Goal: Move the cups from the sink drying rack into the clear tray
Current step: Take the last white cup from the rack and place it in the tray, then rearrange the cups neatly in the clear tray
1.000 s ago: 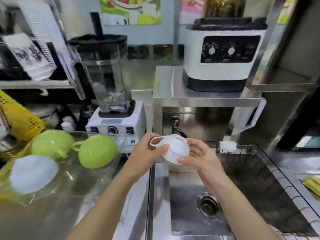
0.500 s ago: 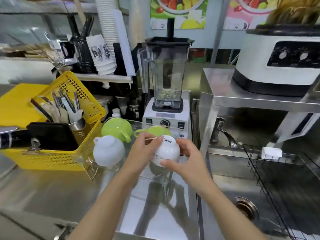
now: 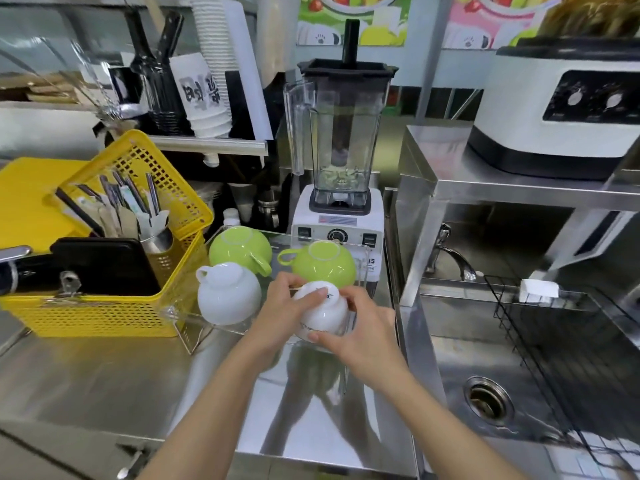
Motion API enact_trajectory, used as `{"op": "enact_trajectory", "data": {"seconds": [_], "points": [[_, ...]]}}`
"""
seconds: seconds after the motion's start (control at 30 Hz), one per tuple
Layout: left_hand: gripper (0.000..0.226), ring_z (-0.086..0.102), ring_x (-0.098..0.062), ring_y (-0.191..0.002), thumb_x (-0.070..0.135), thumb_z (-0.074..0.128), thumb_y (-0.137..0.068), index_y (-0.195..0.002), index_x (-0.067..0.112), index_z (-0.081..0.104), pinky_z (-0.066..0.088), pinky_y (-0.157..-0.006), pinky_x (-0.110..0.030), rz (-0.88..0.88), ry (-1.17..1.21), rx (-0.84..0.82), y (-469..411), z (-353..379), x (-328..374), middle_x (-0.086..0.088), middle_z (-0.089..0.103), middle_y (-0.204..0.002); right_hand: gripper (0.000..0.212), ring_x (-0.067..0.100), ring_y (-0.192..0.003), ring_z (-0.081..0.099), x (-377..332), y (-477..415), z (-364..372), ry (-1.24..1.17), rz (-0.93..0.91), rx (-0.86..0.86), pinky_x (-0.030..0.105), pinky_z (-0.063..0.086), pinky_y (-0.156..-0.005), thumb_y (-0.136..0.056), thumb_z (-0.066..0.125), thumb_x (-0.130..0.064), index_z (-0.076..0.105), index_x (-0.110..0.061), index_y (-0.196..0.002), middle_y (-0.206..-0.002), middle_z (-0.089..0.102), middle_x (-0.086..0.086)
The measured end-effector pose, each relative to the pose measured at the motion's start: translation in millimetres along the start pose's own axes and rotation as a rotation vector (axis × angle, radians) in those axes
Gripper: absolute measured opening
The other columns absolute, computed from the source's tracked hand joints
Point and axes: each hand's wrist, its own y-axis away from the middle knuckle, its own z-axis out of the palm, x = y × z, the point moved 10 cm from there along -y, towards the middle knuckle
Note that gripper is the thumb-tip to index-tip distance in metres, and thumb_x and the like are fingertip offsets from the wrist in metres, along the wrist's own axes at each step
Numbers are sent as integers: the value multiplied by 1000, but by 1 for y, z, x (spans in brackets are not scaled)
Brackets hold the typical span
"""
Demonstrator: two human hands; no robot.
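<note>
Fingers (image 3: 320, 293) of both hands grip white cup (image 3: 322, 315) | upside-down, base up

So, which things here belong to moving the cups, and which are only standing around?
Job: white cup held by left hand and right hand; clear tray; other white cup; two green cups; drying rack.
Not the job: blender; yellow basket; paper cups.

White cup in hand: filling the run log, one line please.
both hands | upside-down white ceramic cup | lowering into clear plastic tray | three cups inside
</note>
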Motion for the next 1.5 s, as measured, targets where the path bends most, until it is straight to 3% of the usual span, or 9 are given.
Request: {"op": "enact_trajectory", "data": {"seconds": [0.23,0.43,0.57,0.73,0.9,1.0,1.17,1.4,1.5], "points": [[26,53,-19,-92,20,63,-85,-105,9,50,39,-65,-26,-69,-42,-63,-2,2,-8,-17,53,-119,65,-41,-87,2,-4,2,2,168,-39,21,33,30,-97,-66,75,-41,43,-25,-121,-117,53,-10],[25,57,-10,-79,22,63,-85,-104,10,53,41,-58,-20,-86,-2,-85,3,1,-5,-3,59,-101,66,-40,-90,-1,-7,2,3,222,-69,21,29,23,-91,-67,73,-45,42,-26,-121,-116,50,-11],[26,57,-10,-81,22,64,-85,-104,8,52,41,-60,-21,-68,-8,-77,4,1,-3,-3,59,-101,64,-23,-92,19,-11,6,3,260,-127,25,29,19,-89,-71,70,-48,40,-27,-123,-118,50,-14],[21,56,-12,-84,22,62,-86,-100,10,52,41,-64,-22,-35,-47,-79,5,2,0,-4,58,-102,62,-38,-98,4,-11,10,2,255,-164,10,30,17,-96,-77,64,-46,36,-28,-129,-124,43,-19],[21,54,-18,-104,27,63,-85,-102,18,56,44,-87,-31,46,-188,-12,3,-4,3,-6,56,-115,68,-13,-118,28,-14,12,4,290,-207,-1,22,10,-93,-72,56,-56,33,-32,-131,-131,40,-24],[39,48,-16,-113,29,63,-84,-118,13,53,40,-98,-33,133,-311,91,7,-9,20,0,51,-118,70,-20,-108,20,-17,10,-4,235,-235,-7,8,5,-92,-69,54,-57,32,-33,-131,-122,31,-30],[27,49,-4,-97,24,64,-85,-110,18,57,31,-75,2,334,-403,225,24,-26,65,2,56,-111,70,-16,-98,24,-21,-7,-23,176,-282,8,18,13,-89,-66,42,-66,44,-27,-124,-114,41,-22],[31,46,-3,-106,30,60,-86,-116,20,57,28,-83,-14,308,-565,311,22,-76,88,11,54,-116,38,-2,-99,27,-20,-30,-36,114,-245,-86,21,20,-93,-83,62,-40,54,-24,-117,-109,45,-18],[32,49,-7,-109,33,59,-87,-116,20,57,34,-89,-25,306,-626,329,21,-94,93,10,56,-115,30,9,-101,47,-34,-43,-29,66,-252,-127,30,33,-98,-84,63,-31,60,-18,-111,-102,55,-12]]}}
